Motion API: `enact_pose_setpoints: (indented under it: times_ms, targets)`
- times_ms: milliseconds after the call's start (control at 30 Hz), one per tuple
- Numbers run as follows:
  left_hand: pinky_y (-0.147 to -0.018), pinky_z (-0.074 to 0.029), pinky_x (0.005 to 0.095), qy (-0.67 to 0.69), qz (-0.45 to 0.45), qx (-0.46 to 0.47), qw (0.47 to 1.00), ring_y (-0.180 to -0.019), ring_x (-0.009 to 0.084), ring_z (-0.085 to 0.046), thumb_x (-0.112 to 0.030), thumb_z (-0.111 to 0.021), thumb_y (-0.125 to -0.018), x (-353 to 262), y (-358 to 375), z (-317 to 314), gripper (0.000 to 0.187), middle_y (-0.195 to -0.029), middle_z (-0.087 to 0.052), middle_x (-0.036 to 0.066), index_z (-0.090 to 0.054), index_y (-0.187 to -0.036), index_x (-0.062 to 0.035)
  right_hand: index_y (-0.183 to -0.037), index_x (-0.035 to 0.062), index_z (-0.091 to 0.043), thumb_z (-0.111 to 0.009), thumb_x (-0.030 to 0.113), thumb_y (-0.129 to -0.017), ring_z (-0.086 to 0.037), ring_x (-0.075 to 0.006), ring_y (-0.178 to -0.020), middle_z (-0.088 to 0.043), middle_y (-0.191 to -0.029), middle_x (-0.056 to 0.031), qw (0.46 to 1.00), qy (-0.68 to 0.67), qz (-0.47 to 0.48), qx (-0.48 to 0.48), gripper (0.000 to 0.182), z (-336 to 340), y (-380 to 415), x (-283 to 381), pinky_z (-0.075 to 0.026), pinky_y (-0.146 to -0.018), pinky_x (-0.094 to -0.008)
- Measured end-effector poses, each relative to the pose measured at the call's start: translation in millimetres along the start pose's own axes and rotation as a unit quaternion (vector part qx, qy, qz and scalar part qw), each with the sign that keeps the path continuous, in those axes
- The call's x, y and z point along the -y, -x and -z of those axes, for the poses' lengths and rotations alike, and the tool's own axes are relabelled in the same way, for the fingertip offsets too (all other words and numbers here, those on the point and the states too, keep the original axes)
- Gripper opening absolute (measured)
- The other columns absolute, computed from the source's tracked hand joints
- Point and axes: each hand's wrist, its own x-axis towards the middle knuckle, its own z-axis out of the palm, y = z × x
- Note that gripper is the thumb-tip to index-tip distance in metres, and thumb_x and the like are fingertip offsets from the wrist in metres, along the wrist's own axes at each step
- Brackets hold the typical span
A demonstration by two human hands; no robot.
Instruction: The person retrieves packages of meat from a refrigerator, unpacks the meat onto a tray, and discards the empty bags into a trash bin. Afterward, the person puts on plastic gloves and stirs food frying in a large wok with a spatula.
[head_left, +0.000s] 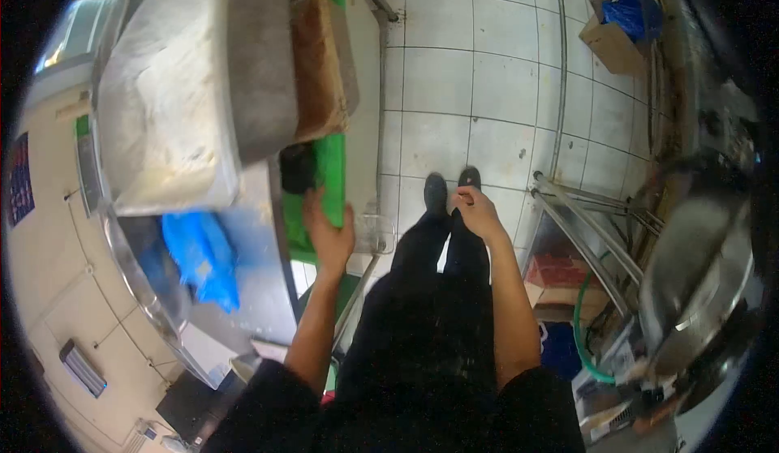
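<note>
Cannot identify the dark rounded object (299, 169) ahead of the left hand (330, 234): lying in shadow on the bright green flat surface (334, 185), by its left edge. Noted left fingertips just beside it, thumb set wide from the fingers; cannot tell whether touching. Noted right hand (477, 212) above the black trousers (422, 323), fingers curled with a narrow gap; cannot tell whether holding anything small.

Recorded as cut off by the top of view: large tub with white, powdery-looking inner wall (174, 112) and brown box-like object with pale rim (315, 68). Found steelware at the right margin too blurred to sort.

Counted two hands, two black shoes (436, 192), one crumpled bright blue plastic bag (201, 254) near the left edge of the steel counter (264, 287), one open cardboard box (614, 47) on the white tiled floor (434, 80).

Cannot read the dark blue wall poster (22, 181); too small.
</note>
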Motion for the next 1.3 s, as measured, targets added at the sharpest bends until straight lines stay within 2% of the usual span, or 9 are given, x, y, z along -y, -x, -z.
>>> enact_pose_setpoints:
  times_ms: [200,367,467,500,700,867,1033,1200,1300]
  targets:
    - [-0.108,-0.023,0.0573,-0.196,0.040,-0.117,0.973,-0.135,0.0437,-0.028,-0.025,-0.068,-0.083,46,-18,-14,0.065,-0.147,-0.026,0.030,-0.041,-0.140,-0.0052,-0.121,0.0045,-0.058,-0.068,0.039,-0.087,-0.063,-0.0230,-0.086,-0.062,-0.110,-0.0160,0.966,-0.196,0.169,0.002,0.049,-24,-97,131,-0.051,-0.079,-0.0339]
    - [-0.107,-0.029,0.0471,-0.146,0.224,0.006,0.964,-0.128,0.0377,-0.041,-0.034,-0.053,-0.094,156,-24,-43,0.046,-0.136,-0.051,0.018,-0.053,-0.132,-0.0078,-0.124,0.0106,-0.054,-0.079,0.031,-0.075,-0.063,-0.0201,-0.082,-0.063,-0.090,-0.0091,0.884,-0.184,0.428,-0.024,0.059,-61,-112,221,-0.047,-0.066,-0.0323]
    - [-0.105,-0.032,0.0472,-0.157,0.151,-0.052,0.975,-0.122,0.0361,-0.047,-0.033,-0.051,-0.096,134,-19,-58,0.040,-0.131,-0.056,0.015,-0.059,-0.126,-0.0077,-0.126,0.0059,-0.043,-0.074,0.020,-0.077,-0.066,-0.0299,-0.072,-0.064,-0.082,-0.0138,0.908,-0.160,0.386,-0.015,0.059,-93,-123,230,-0.050,-0.063,-0.0394]
    - [-0.104,-0.032,0.0473,-0.140,0.163,-0.063,0.975,-0.121,0.0359,-0.047,-0.034,-0.052,-0.096,130,-20,-59,0.041,-0.130,-0.057,0.015,-0.059,-0.126,-0.0076,-0.125,0.0010,-0.040,-0.068,0.017,-0.077,-0.062,-0.0451,-0.067,-0.061,-0.076,-0.0245,0.902,-0.194,0.385,-0.027,0.058,-99,-128,232,-0.052,-0.060,-0.0543]
    - [-0.100,-0.036,0.0460,-0.225,0.114,-0.086,0.964,-0.115,0.0351,-0.052,-0.040,-0.057,-0.092,97,-25,-56,0.046,-0.120,-0.062,0.018,-0.060,-0.124,-0.0074,-0.134,-0.0048,-0.026,-0.059,0.000,-0.082,-0.066,-0.0394,-0.077,-0.060,-0.093,-0.0285,0.903,-0.249,0.339,0.089,0.062,-90,-121,247,-0.053,-0.066,-0.0424]
    - [-0.093,-0.041,0.0424,-0.072,0.114,-0.177,0.975,-0.106,0.0313,-0.057,-0.042,-0.055,-0.093,182,-29,-34,0.050,-0.115,-0.062,0.018,-0.060,-0.120,-0.0009,-0.131,-0.0047,-0.028,-0.057,-0.001,-0.082,-0.066,-0.0388,-0.077,-0.060,-0.097,-0.0295,0.903,-0.233,0.357,0.062,0.058,-96,-118,237,-0.053,-0.068,-0.0420]
    - [-0.090,-0.043,0.0401,0.121,0.212,-0.447,0.861,-0.107,0.0257,-0.053,-0.040,-0.056,-0.088,361,-83,2,0.050,-0.119,-0.055,0.013,-0.053,-0.120,-0.0014,-0.130,-0.0036,-0.026,-0.057,-0.001,-0.082,-0.066,-0.0411,-0.085,-0.058,-0.107,-0.0327,0.866,-0.250,0.431,0.036,0.057,-100,-128,238,-0.054,-0.071,-0.0421]
    - [-0.077,-0.045,0.0562,-0.318,0.325,-0.653,0.606,-0.098,0.0364,-0.051,-0.047,-0.064,-0.077,389,-157,22,0.057,-0.108,-0.051,0.023,-0.051,-0.113,-0.0047,-0.129,-0.0023,-0.028,-0.058,0.002,-0.082,-0.065,-0.0435,-0.090,-0.057,-0.111,-0.0338,0.863,-0.249,0.432,0.079,0.057,-102,-131,226,-0.054,-0.075,-0.0428]
    - [-0.077,-0.046,0.0551,-0.242,0.449,-0.509,0.693,-0.089,0.0366,-0.054,-0.054,-0.066,-0.076,443,-175,70,0.065,-0.101,-0.054,0.022,-0.051,-0.114,-0.0027,-0.129,-0.0035,-0.029,-0.059,0.004,-0.081,-0.064,-0.0441,-0.084,-0.058,-0.103,-0.0332,0.866,-0.227,0.441,0.069,0.057,-107,-137,213,-0.054,-0.071,-0.0454]
